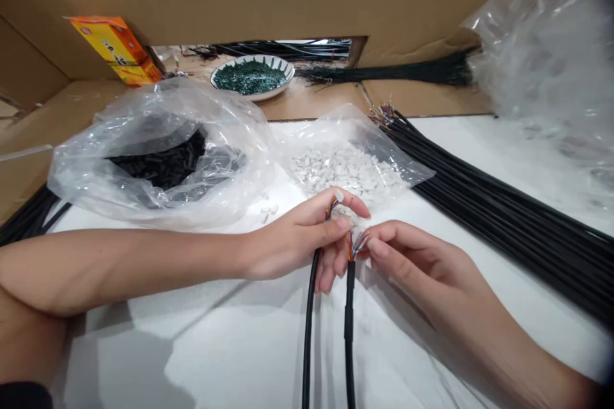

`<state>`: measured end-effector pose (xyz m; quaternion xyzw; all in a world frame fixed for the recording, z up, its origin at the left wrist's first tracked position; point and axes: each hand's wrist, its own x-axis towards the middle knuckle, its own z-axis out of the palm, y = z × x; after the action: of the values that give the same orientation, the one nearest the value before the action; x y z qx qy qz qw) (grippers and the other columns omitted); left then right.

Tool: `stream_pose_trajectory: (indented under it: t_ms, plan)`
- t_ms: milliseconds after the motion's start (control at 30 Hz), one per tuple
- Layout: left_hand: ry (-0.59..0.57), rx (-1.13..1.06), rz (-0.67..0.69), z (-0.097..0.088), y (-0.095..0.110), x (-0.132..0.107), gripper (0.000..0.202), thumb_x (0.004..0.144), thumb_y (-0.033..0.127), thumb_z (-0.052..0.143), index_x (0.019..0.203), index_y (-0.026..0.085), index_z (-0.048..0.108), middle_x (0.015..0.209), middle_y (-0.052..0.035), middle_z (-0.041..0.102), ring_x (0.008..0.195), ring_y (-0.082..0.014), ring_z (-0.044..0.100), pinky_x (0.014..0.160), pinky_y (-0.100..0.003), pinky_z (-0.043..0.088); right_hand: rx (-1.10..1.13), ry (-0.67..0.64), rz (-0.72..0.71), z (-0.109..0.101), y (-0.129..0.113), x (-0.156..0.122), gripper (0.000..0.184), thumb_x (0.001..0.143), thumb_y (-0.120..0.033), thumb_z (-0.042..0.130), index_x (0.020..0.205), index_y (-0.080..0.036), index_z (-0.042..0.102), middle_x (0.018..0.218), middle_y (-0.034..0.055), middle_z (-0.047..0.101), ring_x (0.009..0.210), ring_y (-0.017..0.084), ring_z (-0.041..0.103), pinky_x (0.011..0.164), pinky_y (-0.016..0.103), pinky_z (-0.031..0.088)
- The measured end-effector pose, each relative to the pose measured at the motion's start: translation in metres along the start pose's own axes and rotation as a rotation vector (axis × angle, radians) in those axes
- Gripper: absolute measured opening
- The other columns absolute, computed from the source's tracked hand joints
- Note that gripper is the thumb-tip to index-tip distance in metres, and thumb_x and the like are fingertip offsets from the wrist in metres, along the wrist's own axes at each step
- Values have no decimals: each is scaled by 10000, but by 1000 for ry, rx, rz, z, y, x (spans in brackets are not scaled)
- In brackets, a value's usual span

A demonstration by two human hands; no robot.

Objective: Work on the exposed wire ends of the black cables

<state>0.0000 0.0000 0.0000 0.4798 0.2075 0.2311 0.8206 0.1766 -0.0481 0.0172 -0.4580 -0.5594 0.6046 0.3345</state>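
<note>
Black cables (349, 326) are hanging side by side over the white bench (201, 358), their stripped coloured wires (354, 246) fanning out between the two hands. The left hand (292, 236) is pinching one cable's wire ends between its thumb and fingers (352, 201), apparently with a small white piece at the fingertip, while the right hand (412, 262) is grasping the other cable's wires in its curled fingers (378, 248). Gripping this close to the cut ends is steadying the thin wires, which suits such fiddly work. A clear bag of white pieces (345, 169) is lying just beyond the hands, near a bundle of black cables (499, 223).
</note>
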Motion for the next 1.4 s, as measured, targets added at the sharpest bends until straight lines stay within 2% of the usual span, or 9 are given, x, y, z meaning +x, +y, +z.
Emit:
stream_pose_trajectory:
  t_ms: [67,167,300,400,600,733,967,1133,1400]
  plan:
    - [-15,-5,5,-1,-1,1,162,932,302,369,1061,205,364,562,52,574,390,-107,574,385,-170,451,71,-20,0,3,1,1,198,899,-338,502,794,-188,578,780,28,649,769,140,593,718,258,456]
    - [-22,-9,9,-2,-3,1,158,936,298,358,1065,207,365,553,53,569,383,-105,570,383,-169,454,198,-69,2,6,4,3,173,900,-328,499,806,-195,560,774,30,645,789,147,593,770,291,461]
    - [-35,-18,19,-3,-4,3,155,939,297,349,1058,200,369,569,43,579,397,-109,580,387,-172,456,279,-17,31,6,9,5,155,877,-326,541,793,-198,519,755,21,594,797,150,566,800,331,450]
    - [-49,-22,19,-3,-3,3,139,944,285,331,1050,205,375,566,46,579,393,-108,577,392,-176,454,281,-4,40,5,8,4,209,887,-349,521,748,-193,502,736,19,566,805,152,557,801,334,445]
    - [-28,9,-4,-1,0,2,127,944,278,347,1037,200,386,546,54,569,394,-90,570,425,-157,438,301,-161,-66,9,5,5,206,936,-303,434,794,-198,540,785,29,641,829,154,614,815,324,450]
    - [-21,0,-27,-2,-1,3,146,940,300,362,1040,198,392,540,52,570,404,-94,575,450,-167,444,274,-188,-74,9,7,6,216,942,-300,423,809,-193,555,810,32,663,860,157,625,816,318,444]
    - [-16,-22,-10,-1,-2,4,150,938,297,363,1043,194,391,531,52,574,387,-100,575,420,-160,441,230,-170,-42,6,8,9,236,938,-335,427,798,-183,541,799,44,670,818,155,632,761,308,451]
    - [-33,-57,14,-1,-3,4,169,932,310,373,1046,185,384,532,43,582,380,-113,579,388,-163,441,223,-164,-47,8,7,10,180,920,-311,464,789,-196,511,779,33,671,801,159,631,809,341,454]
    - [-79,-90,35,-6,-8,7,211,940,347,329,1067,184,373,550,26,600,395,-121,591,390,-171,456,225,-151,-28,8,9,8,237,926,-320,457,744,-188,534,767,36,677,811,154,619,815,308,440]
